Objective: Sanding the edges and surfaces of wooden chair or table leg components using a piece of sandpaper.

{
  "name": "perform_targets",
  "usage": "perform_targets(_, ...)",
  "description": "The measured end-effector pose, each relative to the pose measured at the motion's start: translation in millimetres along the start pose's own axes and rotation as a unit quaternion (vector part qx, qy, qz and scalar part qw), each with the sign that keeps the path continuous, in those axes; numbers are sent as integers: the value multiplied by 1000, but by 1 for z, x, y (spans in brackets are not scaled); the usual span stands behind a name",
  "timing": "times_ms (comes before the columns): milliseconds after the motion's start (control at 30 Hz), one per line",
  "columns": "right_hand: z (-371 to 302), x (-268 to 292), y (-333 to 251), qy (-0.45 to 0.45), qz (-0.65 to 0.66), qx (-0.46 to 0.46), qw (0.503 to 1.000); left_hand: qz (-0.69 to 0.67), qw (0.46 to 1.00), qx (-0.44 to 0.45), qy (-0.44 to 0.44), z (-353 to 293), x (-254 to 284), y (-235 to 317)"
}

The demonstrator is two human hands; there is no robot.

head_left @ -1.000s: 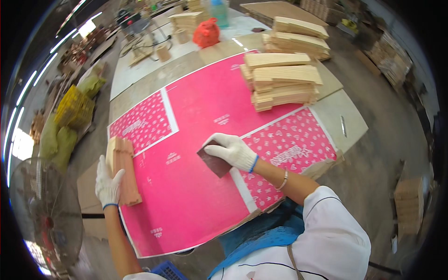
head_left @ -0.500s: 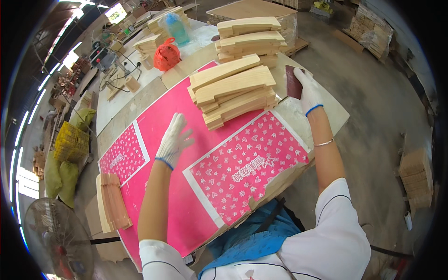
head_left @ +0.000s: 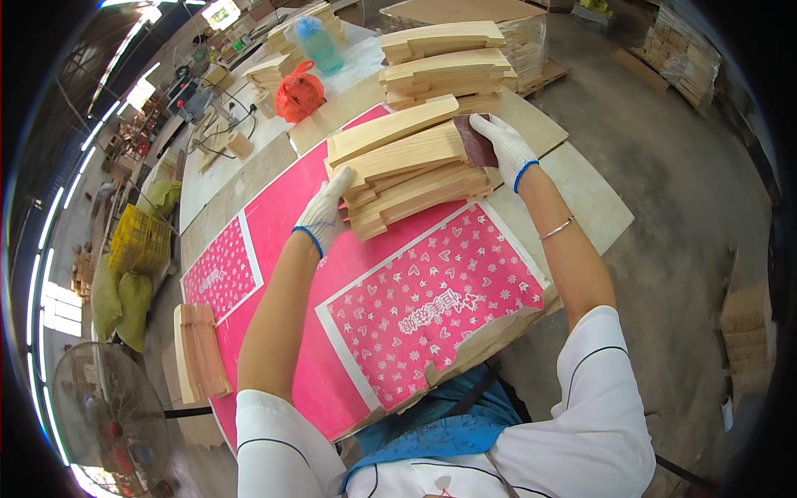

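On the pink sheet lies a near pile of pale wooden slats [head_left: 415, 162], gently curved and with notched ends. My left hand [head_left: 325, 207], in a white knit glove with a blue cuff, has its fingers closed at the left end of one upper slat. A dark reddish-brown piece of sandpaper [head_left: 475, 143] is pinched in my gloved right hand [head_left: 506, 148], which presses it onto the right end of that slat. The right fingers are partly hidden behind the sandpaper. More slats [head_left: 444, 70] are stacked just beyond the pile.
A red plastic bag [head_left: 299, 93] and a bluish-green bottle [head_left: 320, 46] stand at the table's far side. Several reddish wooden pieces [head_left: 199, 353] lie at its left edge. A fan [head_left: 108, 407] is at lower left, near a yellow crate [head_left: 134, 238].
My left hand has moved up and right from above the pink sheet to the slat's left end. My right hand has brought the sandpaper leftward onto the slat's right end.
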State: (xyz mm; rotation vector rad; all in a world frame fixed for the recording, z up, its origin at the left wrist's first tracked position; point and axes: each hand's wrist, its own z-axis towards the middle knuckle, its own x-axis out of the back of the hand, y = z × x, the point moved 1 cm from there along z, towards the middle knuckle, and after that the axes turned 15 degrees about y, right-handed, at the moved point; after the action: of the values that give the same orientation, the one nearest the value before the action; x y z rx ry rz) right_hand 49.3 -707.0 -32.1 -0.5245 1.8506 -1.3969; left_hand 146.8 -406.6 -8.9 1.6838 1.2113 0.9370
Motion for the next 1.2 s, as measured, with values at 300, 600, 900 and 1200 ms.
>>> perform_targets(300,-13,-19,-8,22,-72,61,995,-66,998,13,1,13,2,-17)
perform_targets(600,-24,-19,-2,44,-75,82,993,-129,989,67,30,-18,-14,-5)
perform_targets(900,-46,-23,30,99,-53,131,985,-159,981,104,49,-30,-4,-23)
perform_targets(1200,-159,-31,54,151,-61,180,970,-129,982,103,88,-118,47,-67)
